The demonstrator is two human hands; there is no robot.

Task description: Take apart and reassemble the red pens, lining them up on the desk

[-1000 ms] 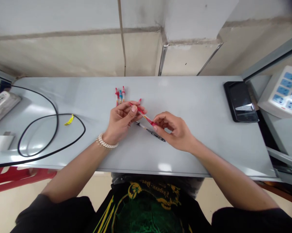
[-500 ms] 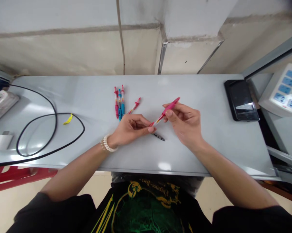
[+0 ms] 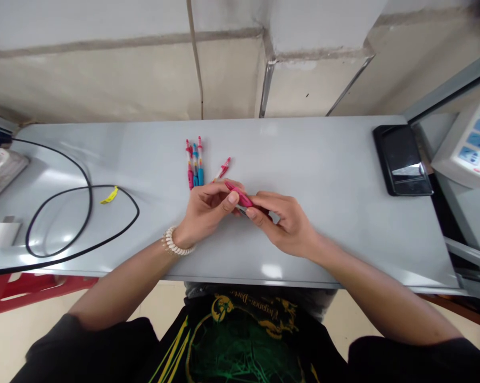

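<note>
A pink pen [image 3: 242, 197] is held between my two hands, over the middle of the desk. My left hand [image 3: 206, 210] pinches its pink tapered part between thumb and fingers. On the other end, the thumb and fingers of my right hand [image 3: 290, 223] close round it and hide much of that end. Another pen with a pink clip [image 3: 224, 167] lies just beyond my left hand, its lower part covered by the fingers. Left of that, a row of pens [image 3: 195, 165] with pink and blue grips lies side by side. A dark pen tip, mostly hidden, shows under my hands.
A black cable [image 3: 90, 186] with a yellow tag [image 3: 109, 195] loops over the left of the desk [image 3: 336, 159]. A white adapter [image 3: 2, 234] and a power strip [image 3: 2, 170] sit at the left edge. A phone-like black device [image 3: 403, 159] and a socket block [image 3: 469, 146] are right.
The pink pen has turned, its pink end now pointing left instead of up to the right. My right hand has moved down and left, close against my left hand.
</note>
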